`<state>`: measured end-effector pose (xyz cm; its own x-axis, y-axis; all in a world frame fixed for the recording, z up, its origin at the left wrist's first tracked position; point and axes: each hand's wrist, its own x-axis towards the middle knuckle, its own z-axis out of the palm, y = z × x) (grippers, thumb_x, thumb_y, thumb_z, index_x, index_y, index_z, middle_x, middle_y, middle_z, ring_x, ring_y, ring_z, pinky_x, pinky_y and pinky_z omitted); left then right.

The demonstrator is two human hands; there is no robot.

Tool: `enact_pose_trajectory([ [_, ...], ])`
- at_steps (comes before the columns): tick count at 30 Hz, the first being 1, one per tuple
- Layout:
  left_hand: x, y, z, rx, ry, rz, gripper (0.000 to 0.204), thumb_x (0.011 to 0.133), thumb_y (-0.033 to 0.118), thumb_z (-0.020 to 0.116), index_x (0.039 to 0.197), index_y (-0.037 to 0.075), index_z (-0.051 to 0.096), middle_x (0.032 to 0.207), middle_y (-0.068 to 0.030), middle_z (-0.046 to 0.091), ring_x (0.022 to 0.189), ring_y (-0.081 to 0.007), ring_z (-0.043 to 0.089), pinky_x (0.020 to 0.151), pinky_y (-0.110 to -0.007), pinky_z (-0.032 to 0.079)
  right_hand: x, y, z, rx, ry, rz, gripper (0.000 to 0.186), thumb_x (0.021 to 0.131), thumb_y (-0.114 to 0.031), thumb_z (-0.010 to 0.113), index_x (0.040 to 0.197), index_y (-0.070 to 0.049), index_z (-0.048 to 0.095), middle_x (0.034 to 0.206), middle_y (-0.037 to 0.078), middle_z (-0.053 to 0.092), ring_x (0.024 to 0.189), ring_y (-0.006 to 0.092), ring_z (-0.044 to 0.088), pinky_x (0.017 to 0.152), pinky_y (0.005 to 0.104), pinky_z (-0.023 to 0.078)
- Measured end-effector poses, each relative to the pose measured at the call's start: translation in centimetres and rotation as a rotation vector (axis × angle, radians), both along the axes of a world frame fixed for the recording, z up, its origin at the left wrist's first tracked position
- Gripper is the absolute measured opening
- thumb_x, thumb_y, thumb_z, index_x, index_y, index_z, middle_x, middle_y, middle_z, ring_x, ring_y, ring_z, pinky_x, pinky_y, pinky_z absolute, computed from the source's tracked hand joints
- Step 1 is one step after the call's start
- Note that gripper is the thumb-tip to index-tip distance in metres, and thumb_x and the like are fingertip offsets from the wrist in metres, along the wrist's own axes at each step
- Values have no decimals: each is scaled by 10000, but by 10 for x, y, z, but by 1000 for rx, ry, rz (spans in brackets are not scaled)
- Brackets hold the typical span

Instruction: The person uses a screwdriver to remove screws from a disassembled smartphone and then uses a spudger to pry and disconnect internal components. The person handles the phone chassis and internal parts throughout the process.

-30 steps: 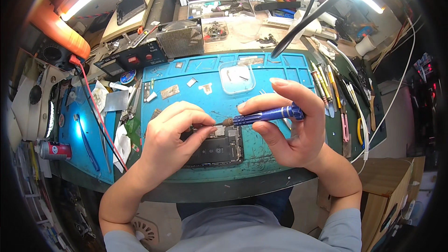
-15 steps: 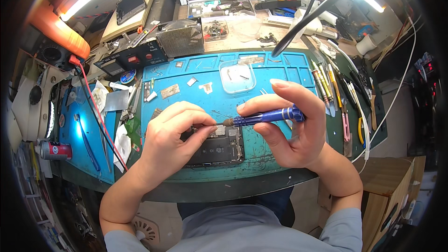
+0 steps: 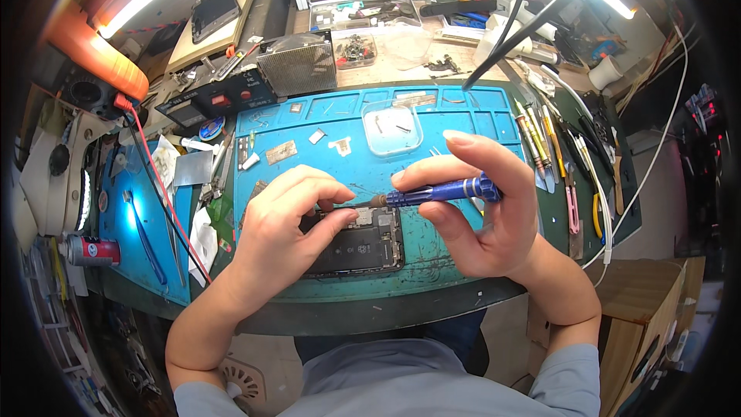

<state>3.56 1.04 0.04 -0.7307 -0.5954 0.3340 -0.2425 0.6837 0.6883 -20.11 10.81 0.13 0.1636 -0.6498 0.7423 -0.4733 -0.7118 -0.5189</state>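
My right hand (image 3: 494, 224) holds a blue screwdriver (image 3: 436, 192) almost level, between the thumb and fingers. Its thin tip points left, above the upper edge of an opened phone (image 3: 359, 247) with a black battery and small metal parts showing. Beside the tip is my left hand (image 3: 289, 212), with thumb and index finger apart and nothing visible gripped between them. This hand covers the left end of the phone, which lies on a blue work mat (image 3: 455, 255).
Behind the phone sits a clear dish (image 3: 394, 130) with small parts. Tweezers and tools (image 3: 552, 147) lie along the right. A black power unit (image 3: 220, 98) stands back left, near red and black leads (image 3: 166, 197). A dark lamp arm (image 3: 513, 40) reaches in above.
My left thumb and index finger have come apart from the screwdriver's tip, which they were pinching. The screwdriver stays nearly in place in my right hand. The dark arm above has shifted slightly right.
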Motion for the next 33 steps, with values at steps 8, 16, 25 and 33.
enact_pose_trajectory([
  [8, -4, 5, -6, -153, -113, -161, 243, 844, 33, 792, 1083, 47, 751, 1019, -89, 686, 946, -281, 643, 841, -378, 508, -17, 6, 14, -10, 151, -157, 575, 1028, -88, 673, 1477, 73, 352, 1024, 186, 758, 877, 204, 730, 928, 364, 525],
  [16, -23, 14, -12, -128, -161, -105, 222, 822, 15, 816, 1027, 30, 731, 957, -95, 652, 863, -265, 606, 759, -371, 499, -17, 9, 13, 69, 166, -165, 549, 1002, -59, 698, 1458, 89, 429, 1218, 234, 707, 889, 234, 751, 818, 355, 598],
  [25, -28, 17, -9, -83, -185, -56, 207, 820, 59, 822, 999, 59, 719, 881, -66, 618, 824, -263, 599, 740, -382, 493, -14, 4, 1, 27, 199, -180, 551, 921, 35, 707, 1420, 80, 477, 1396, 242, 639, 857, 275, 765, 755, 367, 631],
  [33, -29, 16, -8, 111, -214, -14, 177, 847, 29, 797, 993, 53, 701, 858, -55, 589, 792, -213, 572, 711, -342, 482, -11, 2, 0, -1, 204, -200, 598, 865, 52, 725, 1417, 67, 497, 1398, 217, 646, 849, 263, 757, 731, 355, 630],
])
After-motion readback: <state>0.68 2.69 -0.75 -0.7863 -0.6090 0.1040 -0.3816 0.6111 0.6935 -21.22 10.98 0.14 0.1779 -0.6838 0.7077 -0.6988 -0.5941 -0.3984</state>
